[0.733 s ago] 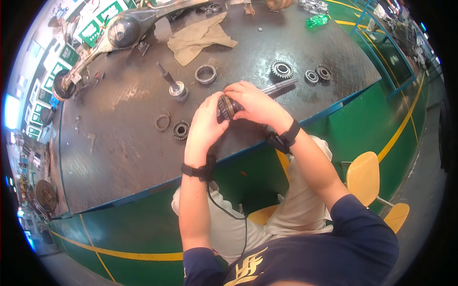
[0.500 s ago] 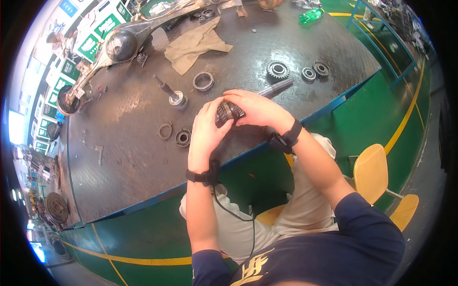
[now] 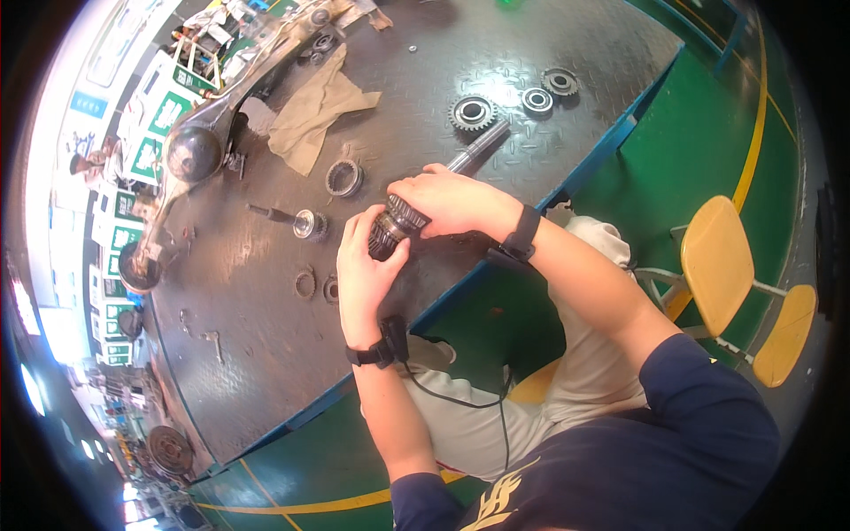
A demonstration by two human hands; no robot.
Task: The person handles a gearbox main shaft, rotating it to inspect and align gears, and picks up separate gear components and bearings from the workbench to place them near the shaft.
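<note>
Above the near edge of the workbench, both my hands are wrapped round a gear shaft, a dark stack of toothed gears with a bare splined steel end pointing to the far right. My left hand grips the lower left end of the stack, thumb on the near side. My right hand closes over the stack's right side, hiding where the gears meet the bare shaft. Nearest to my left hand lie a thin toothed ring and a small gear, partly covered by that hand.
A second shaft with a gear and a toothed sleeve lie beyond my hands. Further right are a large gear, a bearing and another gear. Brown cardboard and an axle housing occupy the far left.
The view has turned, shifting the bench items leftward. My hands remain on the gear shaft but sit a little differently, and more of its gears show between them.
</note>
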